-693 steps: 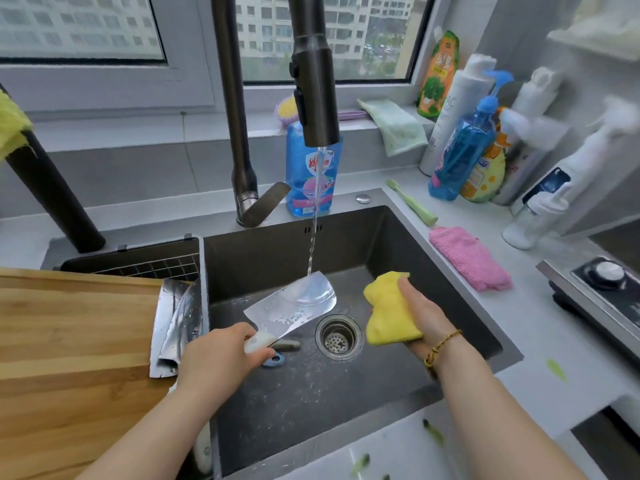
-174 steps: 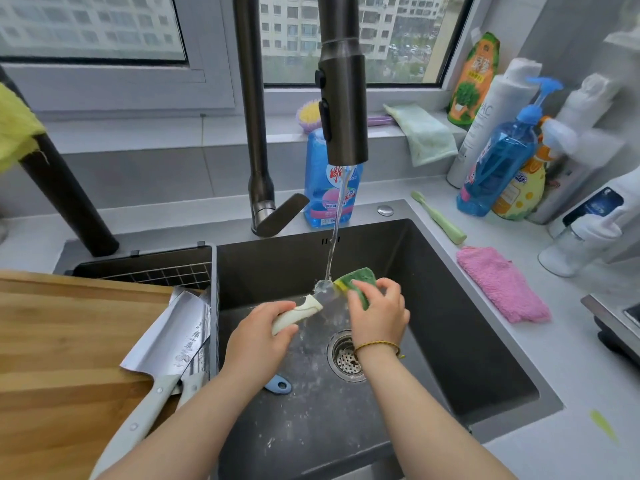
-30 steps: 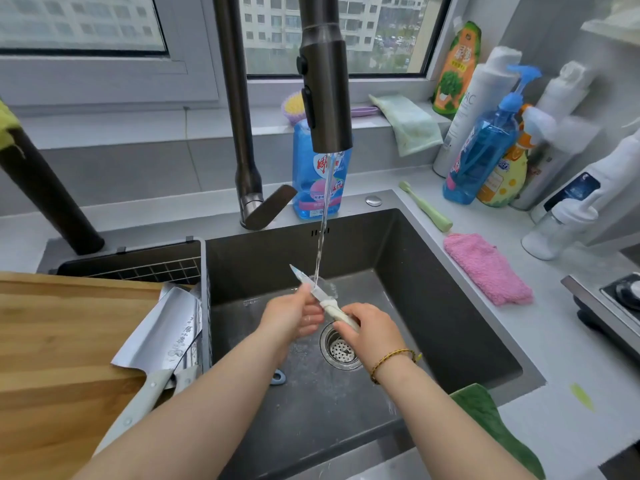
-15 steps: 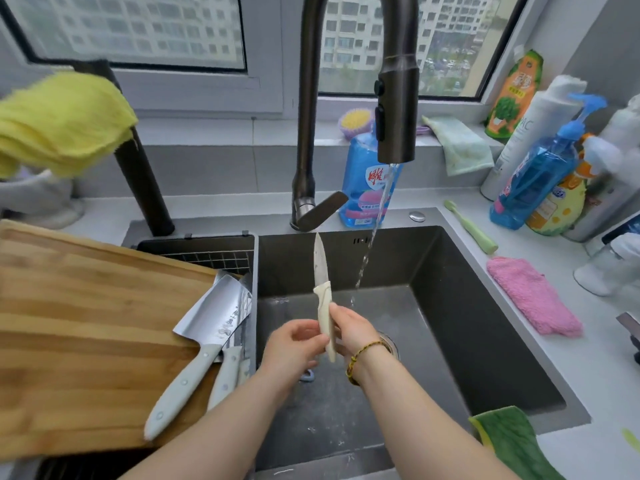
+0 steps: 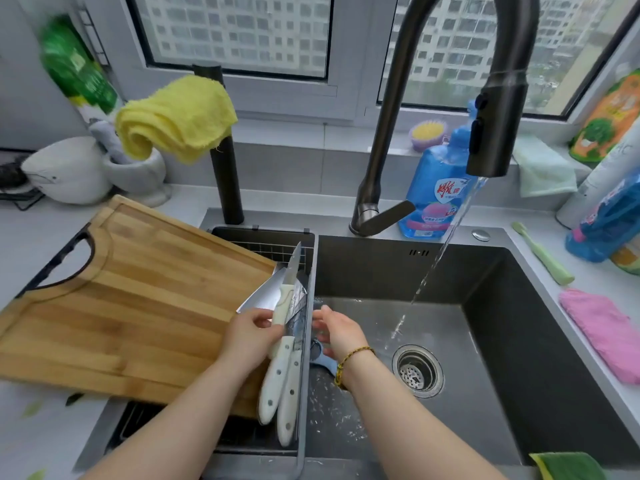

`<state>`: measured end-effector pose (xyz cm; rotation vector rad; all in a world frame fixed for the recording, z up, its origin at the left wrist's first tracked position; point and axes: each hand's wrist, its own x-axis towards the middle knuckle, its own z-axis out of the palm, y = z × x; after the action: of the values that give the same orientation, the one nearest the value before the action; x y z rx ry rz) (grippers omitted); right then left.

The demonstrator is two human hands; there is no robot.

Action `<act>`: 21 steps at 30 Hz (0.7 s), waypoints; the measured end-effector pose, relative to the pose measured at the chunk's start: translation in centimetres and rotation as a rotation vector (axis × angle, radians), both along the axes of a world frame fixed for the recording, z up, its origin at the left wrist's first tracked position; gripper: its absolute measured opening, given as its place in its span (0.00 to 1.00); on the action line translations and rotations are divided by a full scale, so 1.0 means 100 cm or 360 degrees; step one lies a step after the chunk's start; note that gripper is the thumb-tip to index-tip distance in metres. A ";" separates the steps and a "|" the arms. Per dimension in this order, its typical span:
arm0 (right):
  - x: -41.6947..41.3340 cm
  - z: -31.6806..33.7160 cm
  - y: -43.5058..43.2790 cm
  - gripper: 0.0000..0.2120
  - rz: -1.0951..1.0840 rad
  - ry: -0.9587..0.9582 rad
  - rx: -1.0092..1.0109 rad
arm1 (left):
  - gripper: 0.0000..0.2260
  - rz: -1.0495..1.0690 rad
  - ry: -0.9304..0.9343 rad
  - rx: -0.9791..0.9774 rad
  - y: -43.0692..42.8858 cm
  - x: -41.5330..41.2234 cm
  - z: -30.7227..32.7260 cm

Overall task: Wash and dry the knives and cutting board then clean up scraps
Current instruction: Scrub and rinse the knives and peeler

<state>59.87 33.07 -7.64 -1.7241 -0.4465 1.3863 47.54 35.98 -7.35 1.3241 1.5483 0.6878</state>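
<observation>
My left hand (image 5: 250, 336) grips the cream handle of a small paring knife (image 5: 290, 271), blade pointing up and away, over the drain rack (image 5: 263, 237) left of the sink. Beneath it lie a cleaver (image 5: 263, 296) and a second knife, their white handles (image 5: 278, 393) pointing toward me, resting on the edge of the wooden cutting board (image 5: 131, 296). My right hand (image 5: 341, 332) hovers just right of the rack's wall with fingers apart, holding nothing. Water runs from the faucet (image 5: 491, 133) into the sink (image 5: 519, 306).
A yellow cloth (image 5: 176, 119) hangs on a black post behind the board. A pink cloth (image 5: 602, 334) lies right of the sink, a green-yellow sponge (image 5: 568, 465) at its front edge. Detergent bottles (image 5: 436, 195) stand at the back. Green scraps (image 5: 74, 398) lie on the left counter.
The paring knife has gone from above the sink leftward to over the rack and the other knives. My right hand has let go of it; my left hand now holds it alone.
</observation>
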 end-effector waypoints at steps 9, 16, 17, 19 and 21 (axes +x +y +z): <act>0.034 -0.040 -0.003 0.12 -0.0129 -0.0026 -0.0316 | 0.15 -0.0292 0.0679 0.0113 0.031 0.000 -0.012; 0.051 -0.077 0.014 0.13 0.0010 -0.0094 -0.0506 | 0.15 -0.0411 0.1025 0.0191 0.039 0.009 -0.015; 0.053 -0.084 0.016 0.13 0.0049 -0.0150 -0.0523 | 0.14 -0.0413 0.1056 0.0207 0.040 0.007 -0.015; 0.055 -0.100 0.022 0.09 0.0222 -0.0379 -0.0543 | 0.14 -0.0449 0.1091 0.0282 0.041 0.004 -0.018; 0.053 -0.112 0.024 0.13 0.0488 -0.0584 -0.0605 | 0.16 -0.0473 0.1109 0.0384 0.042 0.003 -0.023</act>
<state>65.19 35.52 -18.79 -2.3156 -0.7079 1.4343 47.81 40.23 -9.63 2.0747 1.7713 0.2263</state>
